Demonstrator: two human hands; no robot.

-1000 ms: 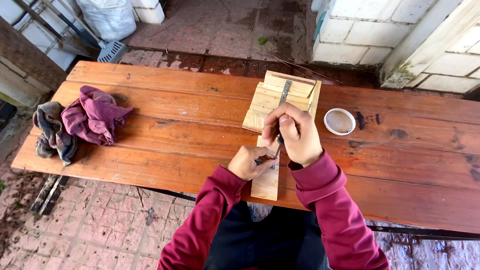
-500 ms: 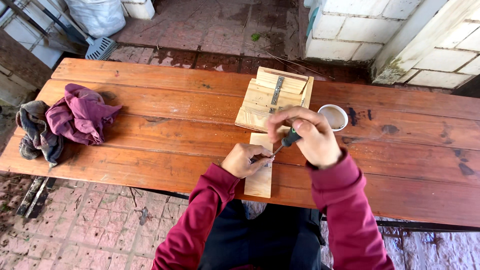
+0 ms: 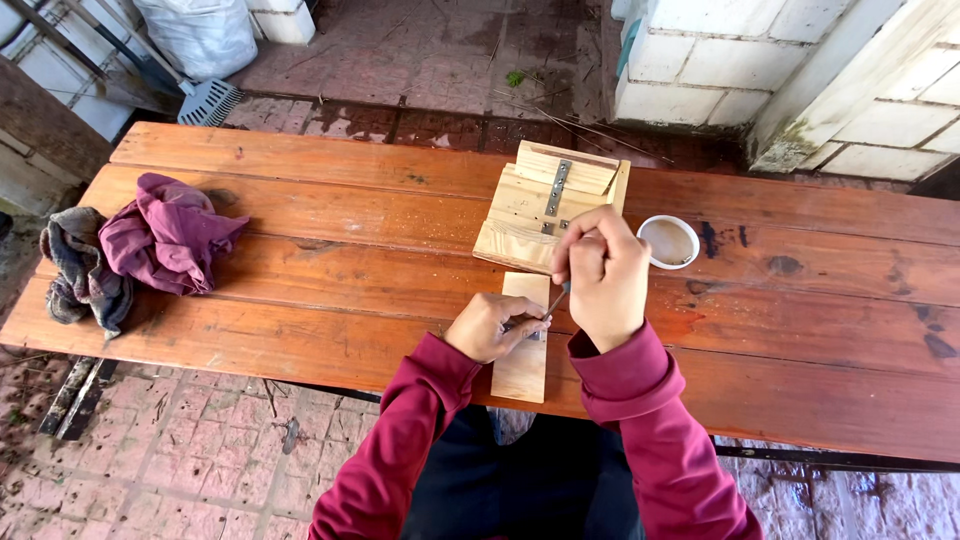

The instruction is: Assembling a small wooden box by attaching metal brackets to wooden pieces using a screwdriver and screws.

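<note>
The right hand (image 3: 603, 275) is closed in a fist around the handle of a screwdriver (image 3: 555, 300), whose thin shaft slants down and to the left out of the bottom of the fist. Its tip comes down on a small wooden board (image 3: 522, 355) that lies lengthwise at the near edge of the wooden table (image 3: 330, 215), with its near end reaching out over the table's edge. The left hand (image 3: 493, 326) rests on this board with its fingers curled, pressing down just beside the tip; it seems to pinch something small and dark there, perhaps a metal fitting, but the spot is too hidden by the fingers to be sure. Both arms wear dark red sleeves.

Just beyond the 2 hands, touching or nearly touching the far end of the small board, sits a pale wooden piece (image 3: 545, 200) made of several flat boards, with a narrow metal strip (image 3: 556, 190) running along its top. To the right of it, close to the right hand's knuckles, stands a small white cup (image 3: 670, 241) with a brownish inside. Well apart on the left end of the table lies a crumpled purple cloth (image 3: 165, 235), and beside it, at the table's edge, a grey rag (image 3: 75, 270). Beyond the table are a brick floor and a white block wall (image 3: 720, 60)
</note>
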